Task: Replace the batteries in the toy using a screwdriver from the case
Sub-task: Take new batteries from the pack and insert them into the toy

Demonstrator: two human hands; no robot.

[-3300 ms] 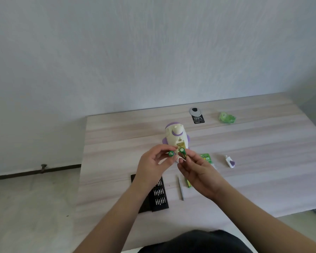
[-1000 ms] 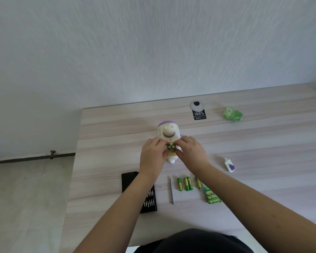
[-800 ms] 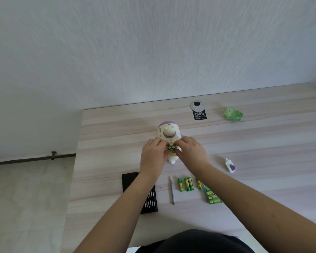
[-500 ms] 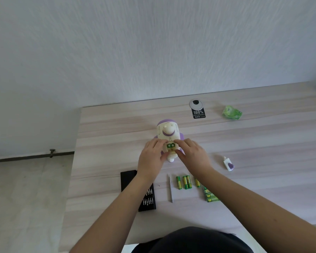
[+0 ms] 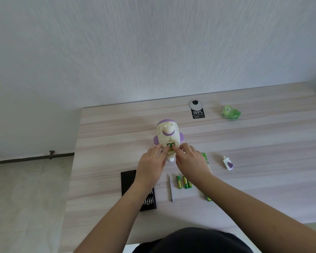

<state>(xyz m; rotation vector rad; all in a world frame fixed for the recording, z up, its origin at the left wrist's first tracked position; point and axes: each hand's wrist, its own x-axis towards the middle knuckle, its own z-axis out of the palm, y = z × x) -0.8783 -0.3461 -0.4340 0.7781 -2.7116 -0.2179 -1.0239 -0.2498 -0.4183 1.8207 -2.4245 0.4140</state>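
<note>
1 wooden table (image 5: 254, 179) carries 1 cream and purple toy (image 5: 167, 133) lying on its back, its open battery bay (image 5: 171, 144) showing 2 green batteries (image 5: 170, 145) seated inside. 1 black screwdriver case (image 5: 129, 181) lies open near the table's front, partly under the left forearm, with rows of small bits in it. 1 slim screwdriver (image 5: 171, 188) lies just right of the case, and 3 loose green batteries (image 5: 183, 182) lie beside it. 1 green battery pack (image 5: 205, 158) is partly hidden by the right wrist. 1 left hand (image 5: 150, 164) and 1 right hand (image 5: 191, 160) meet at the toy's near end, fingers bent, fingertips pressing the seated batteries.
</note>
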